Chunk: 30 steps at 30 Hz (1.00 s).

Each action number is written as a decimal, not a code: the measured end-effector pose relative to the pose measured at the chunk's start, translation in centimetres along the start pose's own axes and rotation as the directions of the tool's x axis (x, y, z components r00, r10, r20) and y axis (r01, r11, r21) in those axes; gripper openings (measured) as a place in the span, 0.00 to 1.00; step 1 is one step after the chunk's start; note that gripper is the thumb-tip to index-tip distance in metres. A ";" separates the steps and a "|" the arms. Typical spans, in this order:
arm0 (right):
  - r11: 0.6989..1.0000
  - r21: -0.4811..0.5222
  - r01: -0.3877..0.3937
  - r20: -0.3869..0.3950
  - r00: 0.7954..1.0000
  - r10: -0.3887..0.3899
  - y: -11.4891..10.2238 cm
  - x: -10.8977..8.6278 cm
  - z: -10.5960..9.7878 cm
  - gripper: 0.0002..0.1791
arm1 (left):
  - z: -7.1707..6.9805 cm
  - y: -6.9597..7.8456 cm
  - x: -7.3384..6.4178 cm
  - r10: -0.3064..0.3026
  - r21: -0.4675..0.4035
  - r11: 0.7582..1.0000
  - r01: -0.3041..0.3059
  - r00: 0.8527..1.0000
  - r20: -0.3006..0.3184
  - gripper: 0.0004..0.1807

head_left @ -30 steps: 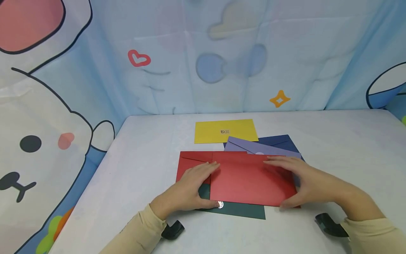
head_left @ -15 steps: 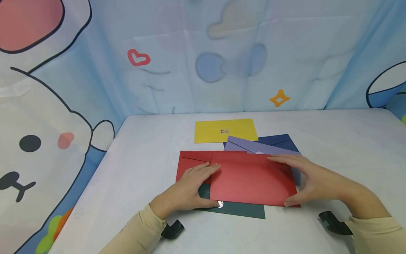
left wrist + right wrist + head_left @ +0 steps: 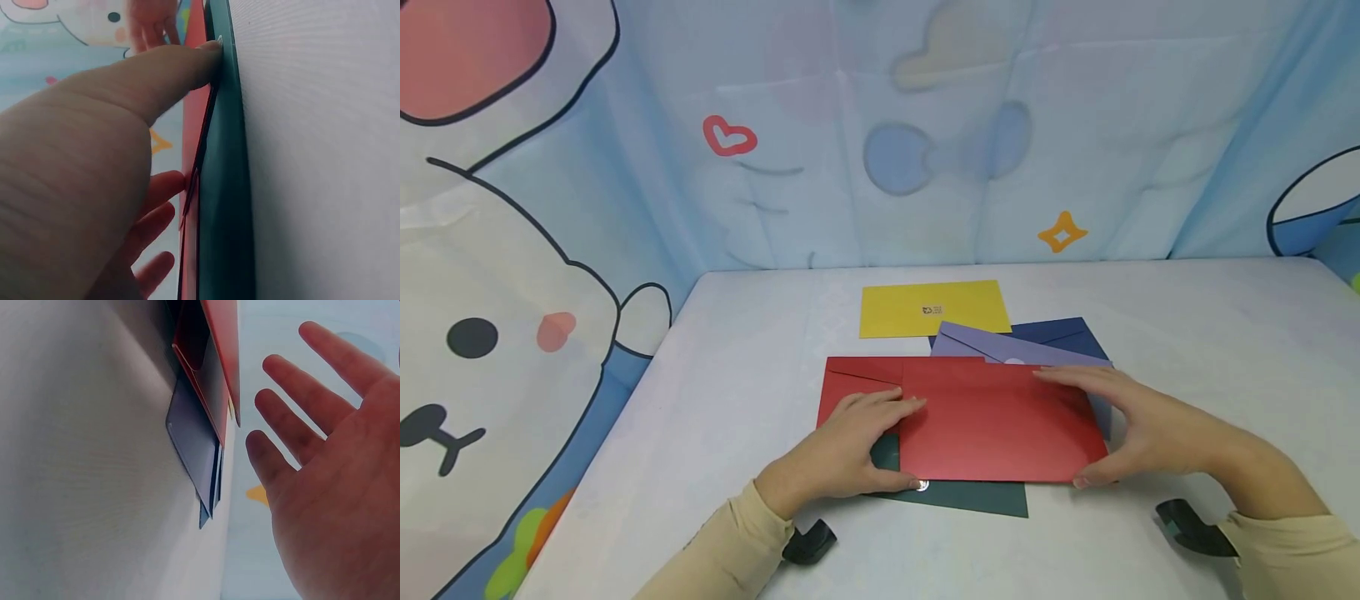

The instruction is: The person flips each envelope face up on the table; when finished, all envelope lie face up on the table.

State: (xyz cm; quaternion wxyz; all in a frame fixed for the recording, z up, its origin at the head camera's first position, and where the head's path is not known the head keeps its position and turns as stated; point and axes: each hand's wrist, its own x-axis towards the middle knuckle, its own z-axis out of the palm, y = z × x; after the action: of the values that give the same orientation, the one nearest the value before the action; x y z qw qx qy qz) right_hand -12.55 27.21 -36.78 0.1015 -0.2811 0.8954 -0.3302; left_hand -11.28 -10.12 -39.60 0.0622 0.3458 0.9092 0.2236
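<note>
A red envelope (image 3: 992, 425) lies on top of a second red envelope (image 3: 857, 377), with a dark green envelope (image 3: 973, 497) showing beneath at the front. My left hand (image 3: 850, 446) rests at the left of the top red envelope, thumb on the green one by its round silvery seal. In the left wrist view the left thumb (image 3: 169, 75) is stretched out along the green edge. My right hand (image 3: 1157, 433) spans the top envelope's right end, thumb at the near corner, fingertips at the far edge. Its fingers (image 3: 312, 400) look straight and spread in the right wrist view.
Behind the red envelopes lie a lilac envelope (image 3: 970, 342), a navy envelope (image 3: 1060, 334) and a yellow envelope (image 3: 895, 312). All are on a white table (image 3: 760, 367), with a printed cloth (image 3: 820, 200) hanging at its far edge.
My right hand has shifted slightly right along the top red envelope's end. The left fingertips have come slightly nearer and to the right. The red envelope's near edge has moved slightly away.
</note>
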 end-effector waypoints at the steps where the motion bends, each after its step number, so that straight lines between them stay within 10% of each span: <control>1: 1.000 -0.001 0.001 -0.001 1.000 -0.001 0.0 0.0 0.0 0.57 | 0.0 0.0 0.0 0.016 0.013 1.000 -0.016 1.000 -0.004 0.47; 9: 0.999 0.033 -0.018 0.002 1.000 0.018 -0.2 -0.2 -0.4 0.57 | -0.1 0.0 -0.1 0.090 0.026 0.996 -0.089 0.995 -0.050 0.41; 30: 0.999 0.018 0.050 -0.114 0.992 -0.048 -0.9 -0.7 -1.0 0.55 | -0.3 0.1 -0.1 0.058 -0.075 0.995 -0.071 0.986 -0.159 0.34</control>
State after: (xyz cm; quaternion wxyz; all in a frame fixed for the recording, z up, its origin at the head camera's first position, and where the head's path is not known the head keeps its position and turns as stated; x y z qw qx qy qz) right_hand -11.94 27.61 -35.46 0.0452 -0.2827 0.8890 -0.3574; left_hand -11.22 -10.22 -39.28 -0.0028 0.3536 0.8898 0.2883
